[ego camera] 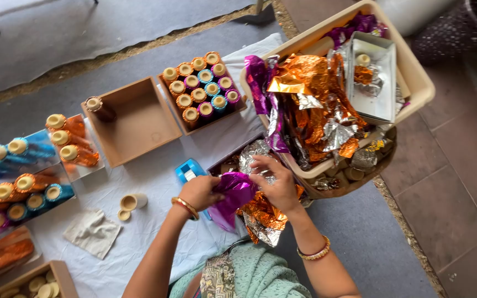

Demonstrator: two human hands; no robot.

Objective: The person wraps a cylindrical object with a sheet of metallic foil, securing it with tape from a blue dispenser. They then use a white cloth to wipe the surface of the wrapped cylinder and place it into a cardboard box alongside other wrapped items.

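Both hands were closed on the purple foil sheet (233,194): the left hand (199,192) pinched its near edge, the right hand (276,185) its far edge, above the white cloth (150,232). Even tension would likely prevent tearing. Beyond stood the open cardboard box (133,121) and the foil-filled tub (415,77).

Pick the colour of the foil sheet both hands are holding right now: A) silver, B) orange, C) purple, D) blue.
C: the left hand and right hand both grip a crumpled purple foil sheet between them, while orange and silver foil lies underneath it, not in the hands.
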